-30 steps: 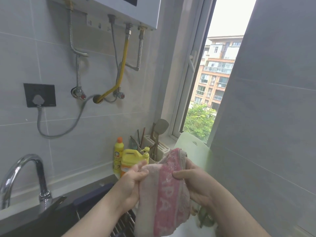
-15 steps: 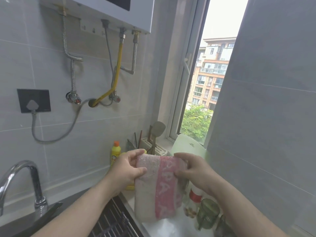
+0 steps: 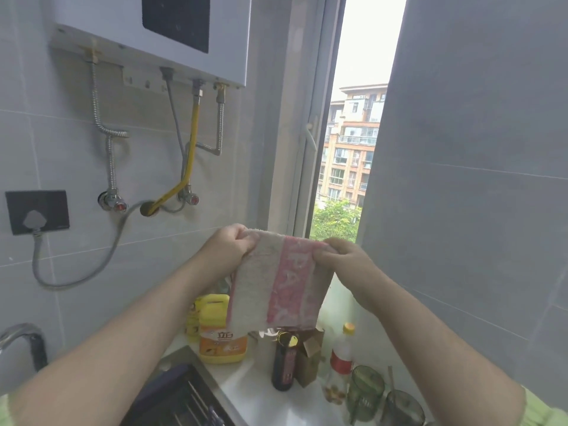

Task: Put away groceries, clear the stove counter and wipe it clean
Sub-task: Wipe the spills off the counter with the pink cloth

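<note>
Water heater (image 3: 172,35) on the far wall, upper left, with hoses running down from it. Window (image 3: 347,149) to its right, a narrow strip. Whether the sash is open, cannot tell.

Counter (image 3: 255,392): a white strip running from near centre to the far right corner. Sink (image 3: 184,401) is let into it at the near left, with a rack inside.

Cloth (image 3: 279,281): pale towel with a pink lettered band, held up in the air and spread flat above the far end of the counter, not touching it. Left hand (image 3: 229,250) pinches the top left corner with fingers curled round the edge. Right hand (image 3: 341,256) pinches the top right corner the same way. The lower hem hangs free.

Below the hem, left to right:
- yellow jug (image 3: 221,336), partly hidden by the cloth
- dark bottle (image 3: 282,364), its cap just under the hem
- cardboard box (image 3: 310,355), touching or just beside that bottle
- clear bottle (image 3: 341,358) with a red label
- green glasses (image 3: 365,385), nearest right

Judgement: the counter is not yet cleared and wiping has not begun.

Risks:
- If the cloth is lowered or swung now, the hem could catch the tall, narrow dark bottle and tip it into the box or the glasses.
- Wiping around the crowded items could push the glasses off the near edge.
- If one pinch slips, the cloth drops onto the bottles.
- Whether the cloth is wet, cannot tell. If it is, drips would land on the box.
</note>
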The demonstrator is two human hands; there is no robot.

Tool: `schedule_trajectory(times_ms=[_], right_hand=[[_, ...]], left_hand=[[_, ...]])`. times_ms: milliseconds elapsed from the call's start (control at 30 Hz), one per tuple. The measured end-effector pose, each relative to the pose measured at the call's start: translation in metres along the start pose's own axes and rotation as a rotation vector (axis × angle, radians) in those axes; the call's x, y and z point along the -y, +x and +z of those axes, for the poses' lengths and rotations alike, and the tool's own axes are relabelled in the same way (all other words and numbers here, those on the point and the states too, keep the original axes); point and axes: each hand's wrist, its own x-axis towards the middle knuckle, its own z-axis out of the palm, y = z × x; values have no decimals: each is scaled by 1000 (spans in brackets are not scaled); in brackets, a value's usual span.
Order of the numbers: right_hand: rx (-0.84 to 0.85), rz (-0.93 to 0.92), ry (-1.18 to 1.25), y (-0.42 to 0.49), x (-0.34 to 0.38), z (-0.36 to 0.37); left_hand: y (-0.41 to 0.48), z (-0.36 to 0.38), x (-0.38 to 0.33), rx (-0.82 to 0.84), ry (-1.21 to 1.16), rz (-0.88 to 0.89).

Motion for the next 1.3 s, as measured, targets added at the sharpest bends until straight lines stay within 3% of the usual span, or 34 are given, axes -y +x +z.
schedule_trajectory(times_ms=[67,167,267,333,467,600,700,767,833,1000,1133,1300], right_hand=[[-27,-11,179,-5,-1,-3],[-60,80,490,-11,-15,-1],[95,301,956,-27,-48,8],[218,361,1135,-47,-74,18],[148,337,1073,-93,-116,20],[-136,288,946,-134,-122,-14],[-347,247,859,-174,-119,-49],[-448,242,820,-209,-122,-69],[-511,241,752,-247,-129,-86],[-628,347,605,-358,-150,-130],[-739,437,622,-443,-160,-165],[-851,427,663,-530,-158,-200]], left_hand=[[-4,10,-1,32,-285,-70],[-15,30,-4,16,-455,-103],[-24,56,2,-19,-538,-134],[-29,75,10,-34,-577,-175],[-38,115,23,65,-626,-247],[-63,151,33,267,-780,-373],[-99,180,31,541,-967,-405],[-125,206,30,656,-938,-435],[-150,235,31,652,-869,-451],[-230,302,-15,702,-610,-268],[-292,352,-42,867,-562,-128],[-357,406,-79,1025,-593,-160]])
